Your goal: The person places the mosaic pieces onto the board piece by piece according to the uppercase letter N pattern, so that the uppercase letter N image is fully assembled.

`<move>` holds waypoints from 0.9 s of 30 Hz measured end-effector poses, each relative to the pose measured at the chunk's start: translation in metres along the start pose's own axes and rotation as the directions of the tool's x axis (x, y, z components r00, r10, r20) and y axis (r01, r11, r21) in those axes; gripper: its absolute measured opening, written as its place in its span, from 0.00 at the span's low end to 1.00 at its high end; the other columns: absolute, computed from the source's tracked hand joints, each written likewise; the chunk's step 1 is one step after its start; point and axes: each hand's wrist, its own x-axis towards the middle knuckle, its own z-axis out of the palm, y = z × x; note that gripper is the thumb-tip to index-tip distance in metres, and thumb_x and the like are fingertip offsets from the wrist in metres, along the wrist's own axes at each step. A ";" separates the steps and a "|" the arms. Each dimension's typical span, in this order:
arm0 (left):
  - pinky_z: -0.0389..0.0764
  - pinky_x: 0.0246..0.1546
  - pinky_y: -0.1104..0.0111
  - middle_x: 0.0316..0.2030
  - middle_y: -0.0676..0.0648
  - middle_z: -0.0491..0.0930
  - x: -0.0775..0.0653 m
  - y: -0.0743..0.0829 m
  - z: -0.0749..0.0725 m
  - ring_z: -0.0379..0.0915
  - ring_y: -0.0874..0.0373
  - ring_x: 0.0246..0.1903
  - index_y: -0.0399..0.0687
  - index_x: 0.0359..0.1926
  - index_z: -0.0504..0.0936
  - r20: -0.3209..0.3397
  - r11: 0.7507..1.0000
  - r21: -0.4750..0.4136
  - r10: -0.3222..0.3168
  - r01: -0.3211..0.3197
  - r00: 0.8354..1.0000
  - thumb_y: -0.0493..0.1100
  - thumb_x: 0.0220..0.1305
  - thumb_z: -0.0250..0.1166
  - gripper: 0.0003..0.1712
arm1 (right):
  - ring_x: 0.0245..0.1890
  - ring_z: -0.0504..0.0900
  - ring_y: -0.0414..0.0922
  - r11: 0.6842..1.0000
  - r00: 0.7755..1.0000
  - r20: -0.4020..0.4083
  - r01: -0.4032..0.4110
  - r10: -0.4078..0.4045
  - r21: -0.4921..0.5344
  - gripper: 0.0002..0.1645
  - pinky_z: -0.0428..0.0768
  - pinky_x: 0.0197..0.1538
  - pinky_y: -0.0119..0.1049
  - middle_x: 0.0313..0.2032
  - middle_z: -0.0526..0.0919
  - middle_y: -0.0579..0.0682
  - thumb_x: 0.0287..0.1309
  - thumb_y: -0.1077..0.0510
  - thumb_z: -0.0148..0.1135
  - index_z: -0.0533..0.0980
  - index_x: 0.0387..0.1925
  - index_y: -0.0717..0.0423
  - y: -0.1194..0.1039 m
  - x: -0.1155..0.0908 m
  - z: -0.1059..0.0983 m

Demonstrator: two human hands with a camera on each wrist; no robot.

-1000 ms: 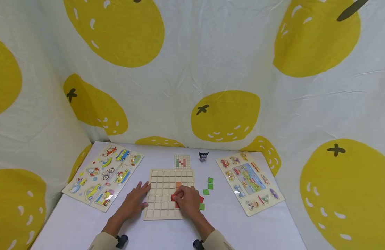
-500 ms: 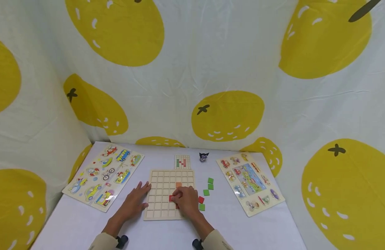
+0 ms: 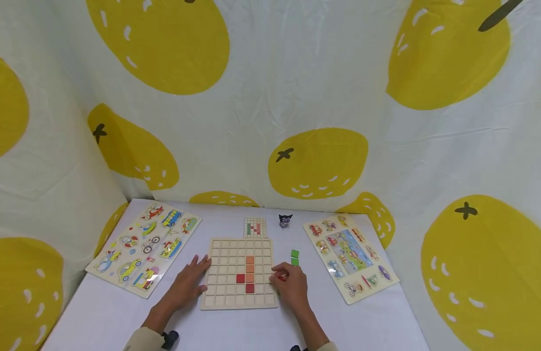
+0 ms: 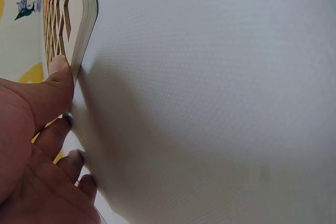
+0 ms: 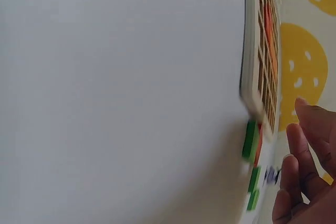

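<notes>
Rests the spread left hand against the left edge of the grid board; has the right hand by its right edge, fingers parted. Shows red tiles and orange tiles between both, green tiles beyond the right, pattern card near the desk's far edge.

No words, numbers, brands or signs could be read on the grid board, small card or 2 picture boards.
</notes>
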 end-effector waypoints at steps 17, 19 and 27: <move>0.45 0.84 0.39 0.85 0.43 0.52 0.002 0.001 -0.002 0.37 0.35 0.85 0.47 0.84 0.58 0.075 0.998 -0.025 -0.055 0.058 0.996 0.38 0.67 0.72 0.49 | 0.36 0.75 0.39 0.984 0.998 -0.060 -0.028 0.018 -0.177 0.19 0.71 0.41 0.34 0.35 0.88 0.41 0.46 0.56 0.86 0.89 0.42 0.45 0.031 -0.001 -0.006; 0.45 0.85 0.40 0.85 0.44 0.52 0.002 0.001 -0.002 0.37 0.36 0.85 0.47 0.84 0.58 0.075 0.998 -0.017 -0.053 0.054 0.996 0.39 0.68 0.72 0.49 | 0.36 0.76 0.40 0.981 0.996 -0.081 -0.041 0.026 -0.188 0.17 0.71 0.42 0.36 0.33 0.87 0.41 0.46 0.56 0.87 0.90 0.40 0.45 0.031 0.001 -0.003; 0.49 0.83 0.38 0.83 0.41 0.56 0.001 0.002 -0.001 0.41 0.34 0.84 0.45 0.82 0.61 0.032 1.000 -0.006 -0.028 0.028 0.999 0.37 0.65 0.74 0.49 | 0.37 0.76 0.43 0.981 0.997 -0.069 -0.055 0.043 -0.188 0.12 0.70 0.43 0.40 0.30 0.86 0.43 0.46 0.57 0.86 0.89 0.33 0.46 0.023 0.007 -0.006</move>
